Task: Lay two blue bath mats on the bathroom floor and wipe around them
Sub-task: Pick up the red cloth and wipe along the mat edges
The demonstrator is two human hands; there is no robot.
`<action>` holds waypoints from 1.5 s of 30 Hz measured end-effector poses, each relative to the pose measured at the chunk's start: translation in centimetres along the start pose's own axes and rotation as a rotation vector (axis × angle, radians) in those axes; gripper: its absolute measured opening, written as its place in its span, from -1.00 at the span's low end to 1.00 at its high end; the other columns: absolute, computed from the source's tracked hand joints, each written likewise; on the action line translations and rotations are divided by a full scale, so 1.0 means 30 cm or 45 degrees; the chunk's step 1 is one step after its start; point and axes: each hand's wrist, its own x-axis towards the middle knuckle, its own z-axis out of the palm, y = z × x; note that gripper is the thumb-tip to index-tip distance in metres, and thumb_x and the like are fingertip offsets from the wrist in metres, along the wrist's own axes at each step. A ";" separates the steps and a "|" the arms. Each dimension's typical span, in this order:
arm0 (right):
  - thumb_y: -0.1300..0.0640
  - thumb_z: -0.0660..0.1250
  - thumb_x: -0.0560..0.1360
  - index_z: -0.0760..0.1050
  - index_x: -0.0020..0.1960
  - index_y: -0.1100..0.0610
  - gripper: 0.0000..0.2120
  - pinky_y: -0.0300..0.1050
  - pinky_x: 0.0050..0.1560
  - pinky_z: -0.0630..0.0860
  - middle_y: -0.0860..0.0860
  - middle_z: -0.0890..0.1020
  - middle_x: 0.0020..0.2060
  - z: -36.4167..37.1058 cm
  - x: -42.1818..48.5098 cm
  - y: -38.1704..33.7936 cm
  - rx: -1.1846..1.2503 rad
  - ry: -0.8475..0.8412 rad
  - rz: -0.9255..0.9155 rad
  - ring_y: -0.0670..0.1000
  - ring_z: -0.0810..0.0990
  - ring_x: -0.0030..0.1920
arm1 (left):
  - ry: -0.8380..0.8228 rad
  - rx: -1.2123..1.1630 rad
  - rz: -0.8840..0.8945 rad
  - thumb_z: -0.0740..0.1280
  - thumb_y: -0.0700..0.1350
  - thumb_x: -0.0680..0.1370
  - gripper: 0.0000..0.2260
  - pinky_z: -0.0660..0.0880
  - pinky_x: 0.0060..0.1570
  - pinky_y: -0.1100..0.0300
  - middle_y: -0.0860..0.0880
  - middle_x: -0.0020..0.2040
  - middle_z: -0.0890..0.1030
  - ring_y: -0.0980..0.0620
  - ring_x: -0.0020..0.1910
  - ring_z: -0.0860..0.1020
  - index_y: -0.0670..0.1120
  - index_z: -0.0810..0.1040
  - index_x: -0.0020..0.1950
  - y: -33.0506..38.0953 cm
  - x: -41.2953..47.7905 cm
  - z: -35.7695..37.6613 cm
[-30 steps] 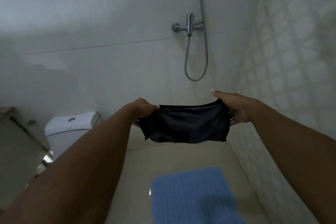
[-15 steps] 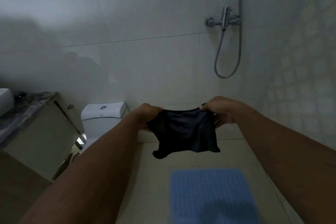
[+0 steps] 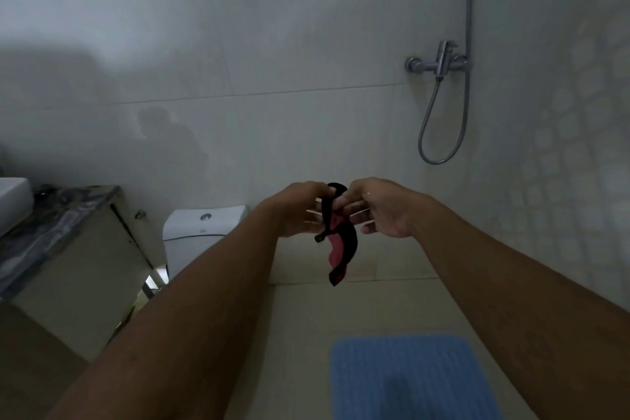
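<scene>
- Head view, the step: the left hand [image 3: 300, 210] and the right hand [image 3: 381, 208] meet in the air beyond the far edge of the ribbed blue rectangular bath mat [image 3: 409, 378]. Between them they gather a small black cloth with a red inner face [image 3: 341, 245]. I judge this to be readying the rag for the wiping part.
- Head view, the hands: the left hand's fingers curl round the cloth's upper part. The right hand pinches its top loop between thumb and fingertips, its other fingers loosely bent.
- Head view, the task's things: one mat lies flat on the glossy beige tiled floor [image 3: 306, 334], at the bottom of the view. A second mat is not in sight.
- Head view, the next move: it likely calls for bunching the cloth into a pad, bending down, and rubbing the tiles beside the mat without shifting it.
- Head view, materials: the cloth is limp and thin, hanging in a curved twist with a small tag or cord end. The mat looks nubbly and soft.
- Head view, surroundings: a white ceramic toilet [image 3: 204, 218] stands beyond the mat to its left. A chrome shower mixer with a looped metal hose [image 3: 439, 61] is on the smooth pale wall above the mat. Farther left of the mat is a cabinet with a grey marbled tabletop [image 3: 61, 215].
</scene>
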 end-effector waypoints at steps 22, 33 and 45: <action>0.06 0.35 0.57 0.51 -0.07 0.12 -0.87 0.08 0.10 0.55 0.09 0.60 -0.14 0.114 0.070 -0.012 -0.002 0.100 -0.252 0.09 0.61 -0.09 | -0.057 0.428 0.141 0.43 0.07 0.53 -0.66 0.55 0.01 0.01 -0.15 0.01 0.63 -0.10 -0.02 0.59 -0.18 0.64 0.12 0.000 -0.058 -0.304; 0.03 0.34 0.60 0.55 -0.05 0.10 -0.85 0.10 0.05 0.63 0.12 0.64 -0.07 0.098 0.086 0.011 -0.280 0.236 -0.404 0.05 0.64 -0.08 | 0.090 0.512 0.224 0.55 -0.06 0.48 -0.67 0.51 -0.05 0.21 -0.08 0.07 0.69 -0.02 0.04 0.63 -0.15 0.66 0.19 -0.136 -0.004 -0.346; -0.09 0.11 0.69 0.42 0.01 0.08 -0.74 0.05 -0.05 0.57 0.06 0.51 -0.14 0.102 0.328 0.359 0.155 0.089 0.057 0.08 0.52 -0.15 | 0.321 -0.151 -0.148 0.45 0.03 0.57 -0.61 0.62 0.16 -0.09 -0.16 0.13 0.71 -0.15 0.08 0.69 -0.17 0.59 0.30 -0.521 0.134 -0.207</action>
